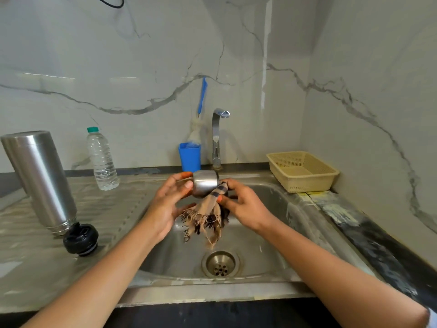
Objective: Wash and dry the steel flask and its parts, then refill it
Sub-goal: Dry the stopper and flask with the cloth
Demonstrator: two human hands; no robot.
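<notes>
The steel cup (205,183) of the flask lies on its side in the air over the sink (272,233), just in front of the tap (216,136). My left hand (169,204) grips it, thumb on the near wall and fingertips round the closed end. My right hand (246,207) pinches a checked cloth (208,214) at the cup's other end, where it seems to be tucked into the mouth; its frayed end hangs down.

I judge the cup light, stiff and thin-walled. Polished steel is slick when damp, so I'd hold it across the wall, not by the rim. The cloth is limp and will go wherever my fingers push it.

On the bench (113,209) to my left the flask body (40,178) stands mouth down, the black stopper (80,238) just beside its neck. It looks the heaviest piece and easy to tip, best taken round its middle. Behind it stands a plastic water bottle (102,159). A blue cup (189,157) beside the tap holds a brush (202,95), and a beige basket (305,183) sits at the right.
</notes>
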